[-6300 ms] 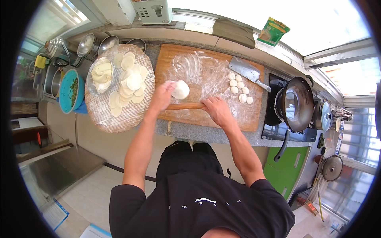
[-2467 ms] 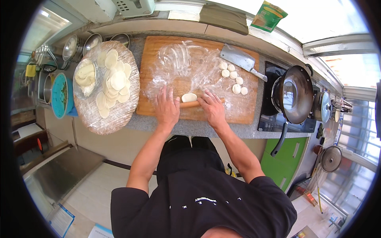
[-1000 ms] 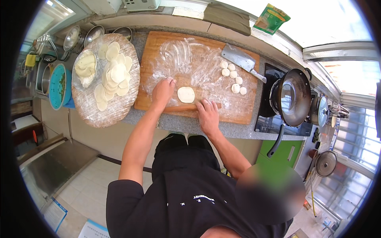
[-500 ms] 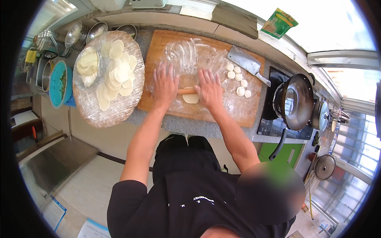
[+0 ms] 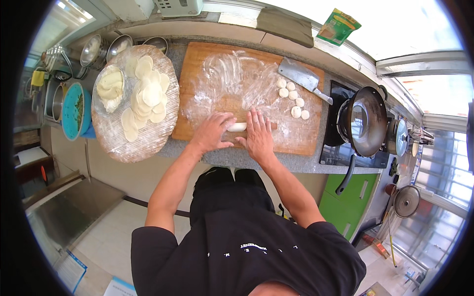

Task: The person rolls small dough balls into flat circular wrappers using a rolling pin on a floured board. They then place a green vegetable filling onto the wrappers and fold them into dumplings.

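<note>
A wooden rolling pin [image 5: 274, 126] lies across the near part of the floured wooden board [image 5: 306, 140]. White dough [image 5: 237, 127] shows over the pin between my hands, seemingly wrapped around it. My right hand [image 5: 258, 134] rests flat on the pin, fingers stretched forward. My left hand [image 5: 213, 132] is at the pin's left end, thumb and fingers apart around the dough's left side; the pin's end is hidden beneath it. Several small dough pieces [image 5: 291, 94] sit on the board to the right, near a cleaver [image 5: 299, 75].
At left, a round ridged board [image 5: 143, 148] holds stacked dough wrappers [image 5: 149, 93] and a bowl of dough [image 5: 110, 86]. Beyond it stand a turquoise bowl [image 5: 72, 118] and metal bowls [image 5: 120, 42]. A wok [image 5: 368, 121] occupies the cooktop at right, its handle jutting toward me.
Both hands and the rolling pin have come nearer to me. The dough, flat under the pin before, now shows over it. My left hand has turned inward.
</note>
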`<state>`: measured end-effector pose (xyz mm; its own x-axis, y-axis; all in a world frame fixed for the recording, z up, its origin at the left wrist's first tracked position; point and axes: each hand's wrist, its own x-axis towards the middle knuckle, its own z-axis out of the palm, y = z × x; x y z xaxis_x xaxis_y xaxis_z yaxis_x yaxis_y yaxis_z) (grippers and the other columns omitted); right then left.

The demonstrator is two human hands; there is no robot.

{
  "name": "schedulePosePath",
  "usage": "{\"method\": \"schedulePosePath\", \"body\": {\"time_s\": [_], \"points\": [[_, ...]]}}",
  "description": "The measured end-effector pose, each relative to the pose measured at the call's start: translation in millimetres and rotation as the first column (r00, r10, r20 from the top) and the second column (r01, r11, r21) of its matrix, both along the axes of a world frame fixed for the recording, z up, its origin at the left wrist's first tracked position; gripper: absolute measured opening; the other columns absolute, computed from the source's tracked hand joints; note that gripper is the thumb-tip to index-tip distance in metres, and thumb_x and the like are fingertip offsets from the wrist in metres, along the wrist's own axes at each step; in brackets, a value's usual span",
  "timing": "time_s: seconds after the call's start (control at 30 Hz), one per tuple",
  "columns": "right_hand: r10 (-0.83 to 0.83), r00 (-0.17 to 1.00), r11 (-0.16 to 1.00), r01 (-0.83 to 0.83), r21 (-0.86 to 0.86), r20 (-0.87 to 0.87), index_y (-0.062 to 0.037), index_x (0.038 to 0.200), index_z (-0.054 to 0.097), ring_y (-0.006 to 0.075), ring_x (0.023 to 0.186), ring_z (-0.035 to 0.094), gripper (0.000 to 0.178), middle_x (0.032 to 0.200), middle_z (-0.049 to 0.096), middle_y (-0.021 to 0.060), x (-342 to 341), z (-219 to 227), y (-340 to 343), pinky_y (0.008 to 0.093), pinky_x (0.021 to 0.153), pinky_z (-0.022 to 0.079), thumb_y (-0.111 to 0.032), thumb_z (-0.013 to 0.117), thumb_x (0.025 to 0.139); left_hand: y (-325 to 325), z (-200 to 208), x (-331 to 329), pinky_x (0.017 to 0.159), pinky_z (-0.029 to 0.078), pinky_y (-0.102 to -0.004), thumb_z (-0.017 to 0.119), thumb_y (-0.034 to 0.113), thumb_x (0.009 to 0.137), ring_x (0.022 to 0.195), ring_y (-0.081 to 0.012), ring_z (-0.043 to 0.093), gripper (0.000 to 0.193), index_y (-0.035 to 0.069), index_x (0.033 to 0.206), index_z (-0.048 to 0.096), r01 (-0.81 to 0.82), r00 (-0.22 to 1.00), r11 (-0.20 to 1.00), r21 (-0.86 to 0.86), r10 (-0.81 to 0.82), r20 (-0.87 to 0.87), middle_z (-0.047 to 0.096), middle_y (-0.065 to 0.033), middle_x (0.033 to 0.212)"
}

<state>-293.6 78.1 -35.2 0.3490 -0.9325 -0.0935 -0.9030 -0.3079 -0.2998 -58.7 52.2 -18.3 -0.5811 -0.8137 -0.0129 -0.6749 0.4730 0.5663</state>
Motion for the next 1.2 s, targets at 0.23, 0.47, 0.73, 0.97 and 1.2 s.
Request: {"method": "schedulePosePath", "body": {"time_s": [0.23,0.47,0.73,0.97,1.2], "points": [[-0.021,1.000,0.999,0.020,0.030,0.012,-0.0005,0.168,0.023,0.0364,0.162,0.028,0.103,0.176,0.027,0.0189,3.9,6.2,-1.6,0.0581,0.130,0.024,-0.048,0.076,0.094,-15.1,-39.8,-18.2,0.089,0.059,-0.0470,0.078,0.017,0.091,0.108,-0.0364,0.071,0.035,0.007,0.123,0.072,0.014,0.992,0.999,-0.051,-0.020,-0.125,0.072,-0.0125,0.119],[-0.063,0.998,0.996,0.063,-0.065,0.012,-0.0005,0.159,0.044,0.0347,0.155,0.041,0.075,0.165,0.047,0.0179,3.2,-1.5,37.5,0.0532,0.128,0.031,-0.031,0.073,0.096,-30.2,-32.3,-27.8,0.085,0.059,-0.0499,0.070,0.022,0.099,0.099,-0.0415,0.074,0.025,0.003,0.115,0.074,-0.260,0.940,0.923,0.285,0.310,-0.146,0.077,-0.0208,0.104],[-0.019,0.989,0.981,0.046,-0.187,0.144,-0.0042,0.132,0.064,0.0356,0.131,0.060,0.039,0.130,0.065,0.0162,-4.8,-2.6,40.2,0.0523,0.118,0.043,-0.016,0.066,0.095,-42.9,-41.3,-34.7,0.083,0.057,-0.0501,0.066,0.024,0.101,0.093,-0.0447,0.073,0.025,0.003,0.111,0.077,-0.383,0.905,0.855,0.351,0.423,-0.040,0.076,-0.0252,0.097],[0.047,0.979,0.987,-0.015,-0.160,0.199,-0.0041,0.124,0.064,0.0368,0.122,0.061,0.032,0.121,0.064,0.0161,-21.0,-8.4,36.0,0.0495,0.111,0.046,-0.014,0.066,0.094,-34.9,-21.5,-13.8,0.076,0.056,-0.0454,0.060,0.029,0.107,0.083,-0.0367,0.074,0.031,0.002,0.108,0.076,-0.527,0.742,0.758,0.385,0.631,-0.226,0.077,-0.0207,0.091],[-0.008,0.971,0.992,0.038,-0.122,0.239,-0.0042,0.121,0.064,0.0366,0.114,0.062,0.032,0.118,0.064,0.0155,-30.8,-5.6,42.2,0.0494,0.103,0.048,-0.013,0.072,0.091,-21.5,66.3,75.7,0.068,0.052,-0.0309,0.057,0.025,0.112,0.079,-0.0107,0.064,0.032,-0.002,0.113,0.074,-0.756,0.364,0.576,0.312,0.765,-0.532,0.074,-0.0035,0.091]]}}
